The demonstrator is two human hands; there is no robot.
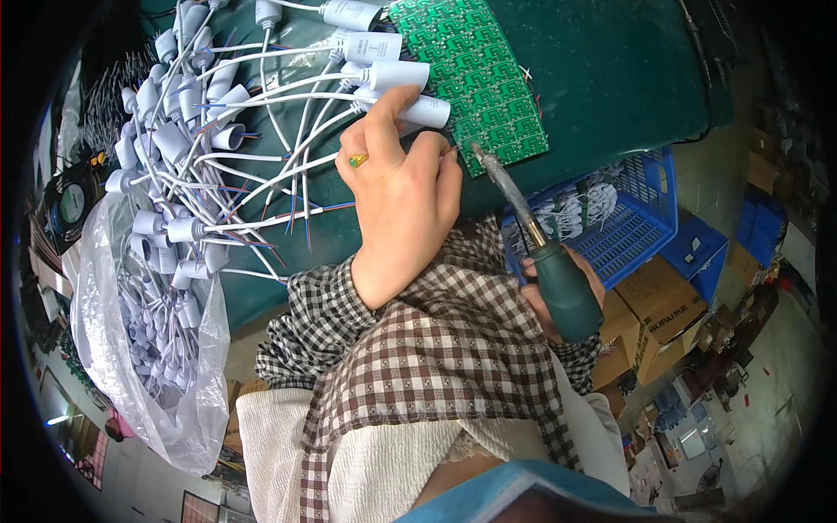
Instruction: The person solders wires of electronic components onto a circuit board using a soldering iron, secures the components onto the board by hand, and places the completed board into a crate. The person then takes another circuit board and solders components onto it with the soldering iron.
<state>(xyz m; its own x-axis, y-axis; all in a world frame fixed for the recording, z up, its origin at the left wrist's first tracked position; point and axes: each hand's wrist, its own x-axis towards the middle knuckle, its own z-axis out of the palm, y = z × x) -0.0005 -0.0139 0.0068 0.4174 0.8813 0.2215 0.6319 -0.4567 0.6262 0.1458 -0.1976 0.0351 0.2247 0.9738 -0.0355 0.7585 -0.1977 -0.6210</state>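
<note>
A green circuit board panel [488, 83] made of repeated small units lies on the table. My left hand [392, 196] is at its left edge, with a finger stretched over a white cylindrical lamp holder [425, 111]. Thumb and fingertips pinch what looks like a thin wire end by the board's lower left corner. In my right hand [590, 277] is a soldering iron [558, 279] with a dark green handle, which partly hides the fingers. Its tip points at the board's lower part, touching or just above it. More white lamp holders [375, 45] with cables lie along the board's left side.
A tangled pile of white lamp holders and cables [187, 148] covers the left of the green table [610, 70]. A clear plastic bag [96, 288] of more hangs at the left edge. To the right below stand a blue basket [667, 196] with white cables and cardboard boxes [654, 301].
</note>
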